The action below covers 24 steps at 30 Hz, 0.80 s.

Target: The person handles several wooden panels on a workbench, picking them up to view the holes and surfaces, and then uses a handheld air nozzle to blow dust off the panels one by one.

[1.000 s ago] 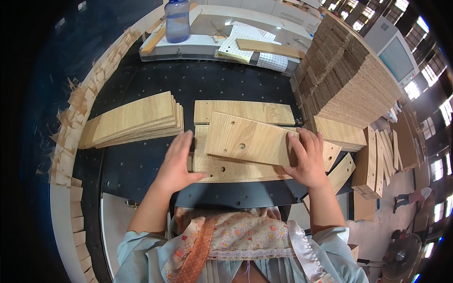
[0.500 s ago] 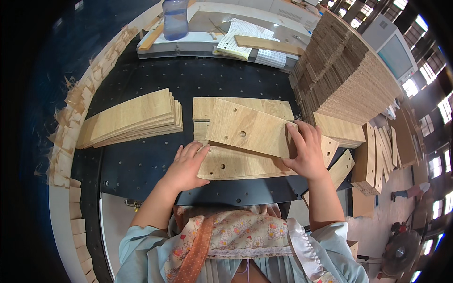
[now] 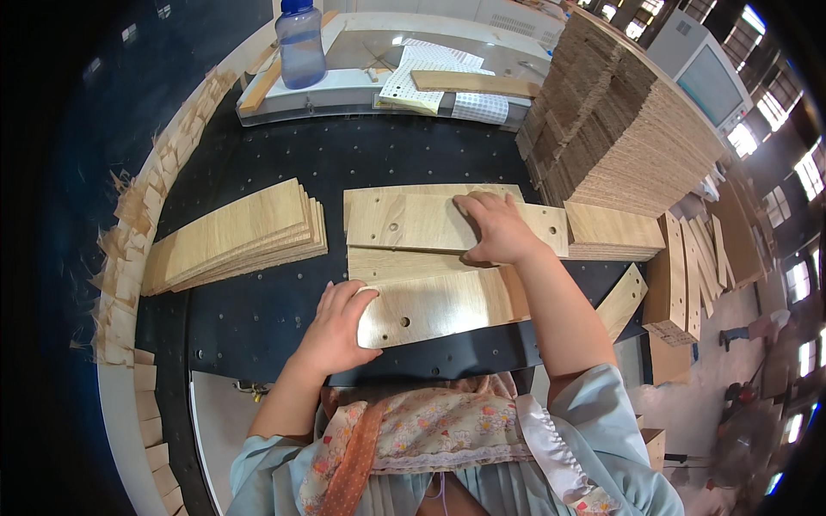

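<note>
My left hand (image 3: 331, 334) is closed round the left end of a drilled wooden panel (image 3: 439, 303), fingers at its far corner and thumb at the near one. This panel lies slightly tilted toward me, shiny in the light. Farther off, my right hand (image 3: 501, 229) spans another drilled panel (image 3: 422, 224), its fingers by the far edge and thumb at the near edge. That panel rests over other light wooden panels (image 3: 400, 262), which show along its near and far sides. My right forearm hides part of the panels' right side.
A fanned stack of panels (image 3: 237, 230) lies at the left on the black perforated table (image 3: 413, 155). Tall stacked boards (image 3: 602, 112), more panels (image 3: 615, 230) and a loose piece (image 3: 621, 303) stand or lie right. A blue bottle (image 3: 301, 52) and papers (image 3: 430, 76) are at the back.
My right hand has moved left and away from me, and the upper panel now lies straighter over the far panels. My left hand stays at the near panel's left end; that panel has tilted.
</note>
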### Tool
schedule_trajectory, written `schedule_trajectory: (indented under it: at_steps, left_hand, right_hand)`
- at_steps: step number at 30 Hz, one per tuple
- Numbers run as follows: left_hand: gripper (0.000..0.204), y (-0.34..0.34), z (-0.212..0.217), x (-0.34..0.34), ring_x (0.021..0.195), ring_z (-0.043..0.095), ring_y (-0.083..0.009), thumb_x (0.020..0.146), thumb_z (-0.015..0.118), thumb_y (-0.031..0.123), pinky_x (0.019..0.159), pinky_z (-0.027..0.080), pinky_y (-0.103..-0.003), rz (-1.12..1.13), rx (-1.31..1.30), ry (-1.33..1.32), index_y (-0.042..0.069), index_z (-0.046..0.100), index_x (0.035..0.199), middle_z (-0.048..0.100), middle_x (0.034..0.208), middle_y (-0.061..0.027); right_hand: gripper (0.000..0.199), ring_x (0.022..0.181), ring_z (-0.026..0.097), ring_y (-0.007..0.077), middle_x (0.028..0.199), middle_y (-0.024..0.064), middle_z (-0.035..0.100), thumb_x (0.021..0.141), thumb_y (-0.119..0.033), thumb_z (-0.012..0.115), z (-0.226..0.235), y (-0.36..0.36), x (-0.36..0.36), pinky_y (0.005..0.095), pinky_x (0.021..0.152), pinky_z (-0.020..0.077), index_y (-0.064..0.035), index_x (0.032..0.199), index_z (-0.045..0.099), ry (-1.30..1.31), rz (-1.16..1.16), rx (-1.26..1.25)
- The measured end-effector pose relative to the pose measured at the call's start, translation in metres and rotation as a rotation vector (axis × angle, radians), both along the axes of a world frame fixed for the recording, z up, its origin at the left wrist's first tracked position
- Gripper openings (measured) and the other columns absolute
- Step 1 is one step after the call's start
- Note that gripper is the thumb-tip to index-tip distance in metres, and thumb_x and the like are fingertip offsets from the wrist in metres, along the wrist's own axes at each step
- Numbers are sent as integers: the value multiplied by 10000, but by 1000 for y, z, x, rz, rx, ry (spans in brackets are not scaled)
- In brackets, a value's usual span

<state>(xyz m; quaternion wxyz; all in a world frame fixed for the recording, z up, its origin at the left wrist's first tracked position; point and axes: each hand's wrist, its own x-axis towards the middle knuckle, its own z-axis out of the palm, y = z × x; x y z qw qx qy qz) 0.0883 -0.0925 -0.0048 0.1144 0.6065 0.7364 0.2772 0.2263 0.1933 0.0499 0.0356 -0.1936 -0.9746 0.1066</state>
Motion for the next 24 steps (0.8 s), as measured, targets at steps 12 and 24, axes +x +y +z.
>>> schedule_trajectory:
  at_steps: [12, 24]
  left_hand:
    - [813, -4, 9, 4, 1206, 396, -333, 470, 836, 175, 1084, 219, -535, -35, 100, 102, 63, 476, 1190, 413, 1243, -139]
    - [895, 9, 10, -10, 1199, 432, -322, 452, 838, 188, 1082, 249, -508, -58, 186, 63, 59, 441, 1244, 466, 1241, -140]
  right_hand:
    - [1020, 1328, 309, 338, 1404, 217, 351, 590, -335, 835, -10, 6, 7, 436, 1103, 239, -55, 1404, 287, -69, 280, -527]
    - [1016, 1172, 450, 329, 1259, 133, 475, 521, -280, 834, -6, -62, 71, 497, 990, 319, -150, 1392, 327, -89, 235, -40]
